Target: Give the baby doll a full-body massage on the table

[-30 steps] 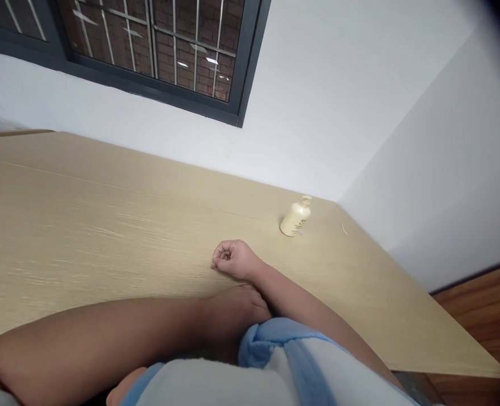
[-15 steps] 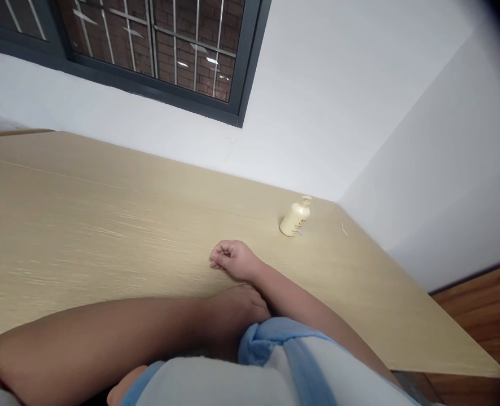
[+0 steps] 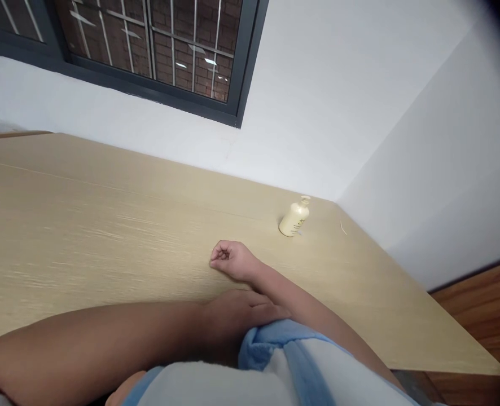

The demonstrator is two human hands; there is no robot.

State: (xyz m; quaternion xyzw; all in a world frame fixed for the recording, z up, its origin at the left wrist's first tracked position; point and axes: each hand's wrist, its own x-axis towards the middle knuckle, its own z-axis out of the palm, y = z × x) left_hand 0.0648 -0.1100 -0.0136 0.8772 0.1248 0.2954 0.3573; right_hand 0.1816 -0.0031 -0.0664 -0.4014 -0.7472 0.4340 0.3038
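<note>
My right hand (image 3: 233, 260) rests on the pale wooden table (image 3: 157, 231), palm side turned left. Its fingers curl round to meet the thumb, and the small hollow inside shows nothing held. Across the right forearm lies my left hand (image 3: 250, 309), fingers stretched out over the arm just above a bunched blue cloth edge (image 3: 261, 338). Part of the left hand's underside is hidden. A cream pump bottle (image 3: 294, 220) with dark printing stands beyond the right hand, up and to its right, touched by neither hand.
A thin pale strip (image 3: 343, 228) lies right of the bottle. White walls (image 3: 318, 101) meet in a corner behind the table. A dark-framed barred window (image 3: 148, 90) is at upper left. Reddish-brown wood (image 3: 482, 299) shows past the right edge.
My left hand has slid slightly right, its fingers now straighter and farther over the right forearm. The right hand's curl has loosened a little. The bottle stays where it was.
</note>
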